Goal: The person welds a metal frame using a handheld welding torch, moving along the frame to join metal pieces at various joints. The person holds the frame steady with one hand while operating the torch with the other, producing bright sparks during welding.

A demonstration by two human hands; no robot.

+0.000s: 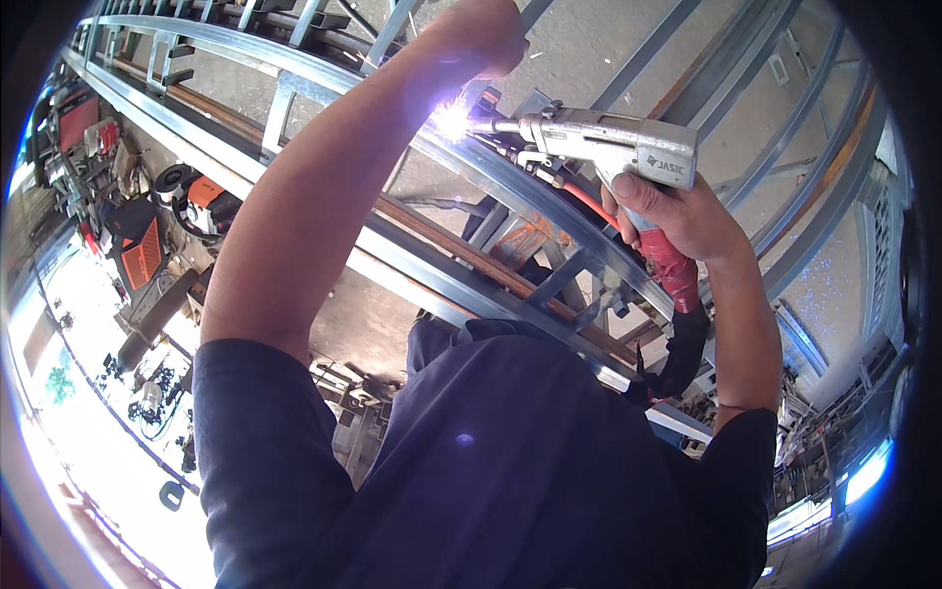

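Observation:
My right hand (672, 211) is wrapped around the handle of a silver pistol-shaped welding gun (599, 137), with the thumb along its rear side. Red wrapping (669, 265) covers the lower grip, and a black cable (684, 358) hangs below it. At the gun's nozzle a bright white-violet arc (452, 120) throws sparks against a galvanized metal frame rail (520, 187). Beyond the arc, my left hand (488, 37) is closed over the frame with its fingers curled; what it grips is hidden. My left forearm (324, 167) crosses above the rails.
Long parallel metal bars (785, 147) extend across the right and far sides. At left stand orange-and-black machines (140, 257) among scattered tools. Brown rusty strips (471, 255) run between the nearer rails, close to my body. Concrete floor (353, 319) shows through the gaps.

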